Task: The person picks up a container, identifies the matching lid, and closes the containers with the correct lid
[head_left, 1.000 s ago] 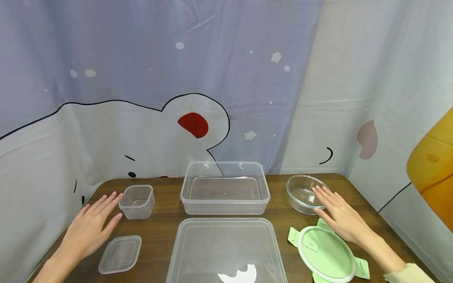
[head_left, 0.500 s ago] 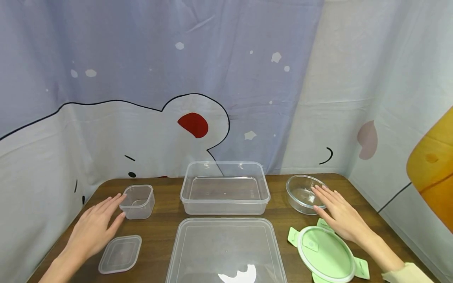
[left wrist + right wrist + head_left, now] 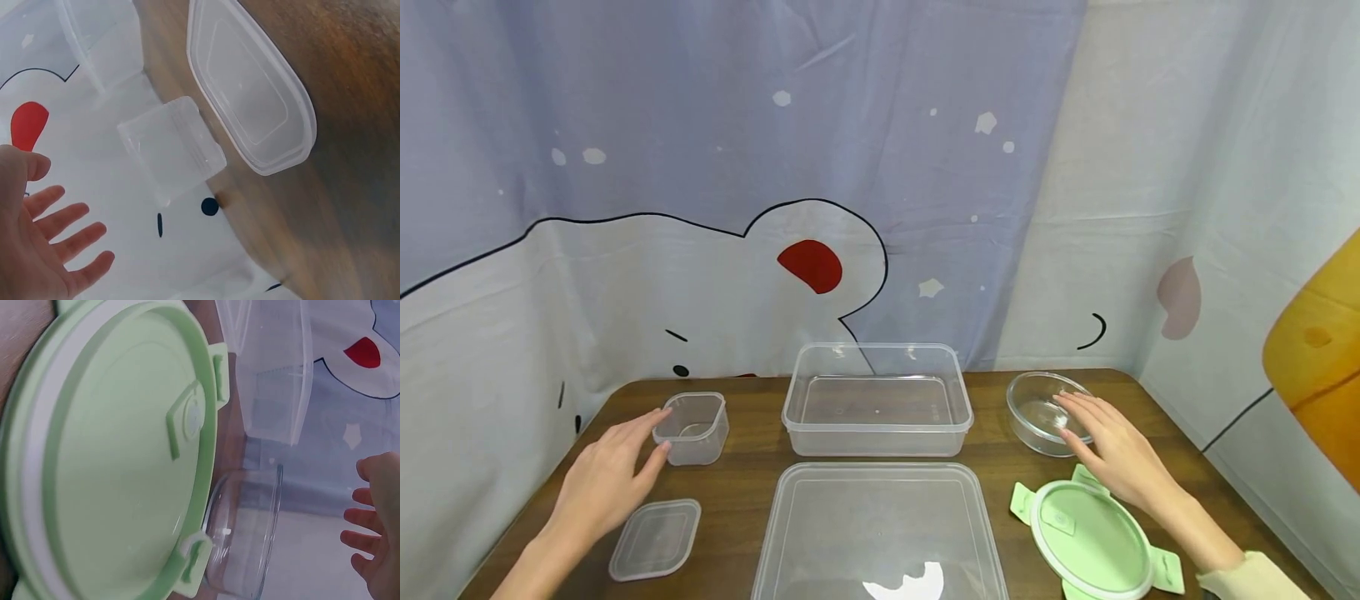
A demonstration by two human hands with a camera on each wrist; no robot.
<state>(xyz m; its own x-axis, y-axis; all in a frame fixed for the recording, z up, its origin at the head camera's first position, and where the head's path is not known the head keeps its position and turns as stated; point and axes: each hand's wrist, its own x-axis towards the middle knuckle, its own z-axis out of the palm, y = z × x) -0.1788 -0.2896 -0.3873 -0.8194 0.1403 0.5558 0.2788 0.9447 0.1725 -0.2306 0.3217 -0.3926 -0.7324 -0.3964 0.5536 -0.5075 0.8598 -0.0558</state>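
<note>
My left hand [image 3: 606, 475], fingers relaxed and spread, hovers beside a small clear plastic container [image 3: 691, 442] and overlaps its left rim in the head view. Nothing is in that hand; the left wrist view shows a gap between the fingers and the container [image 3: 172, 150]. Over on the right, my right hand [image 3: 1116, 450] is held with loose fingers above the near rim of a round glass bowl [image 3: 1037, 429]. Its palm holds nothing in the right wrist view. Below it lies a round green lid [image 3: 1093, 537] with flaps unfolded, partly overlapped by the forearm.
A large rectangular clear container [image 3: 877, 440] stands at the back middle, its flat lid [image 3: 880, 525] in front. The small square lid [image 3: 657, 540] lies near the left forearm. A printed curtain [image 3: 700, 108] hangs behind the wooden table [image 3: 745, 500].
My left hand has moved slightly right, toward the small container, and its fingers have bent a little. My right hand has shifted slightly left over the bowl.
</note>
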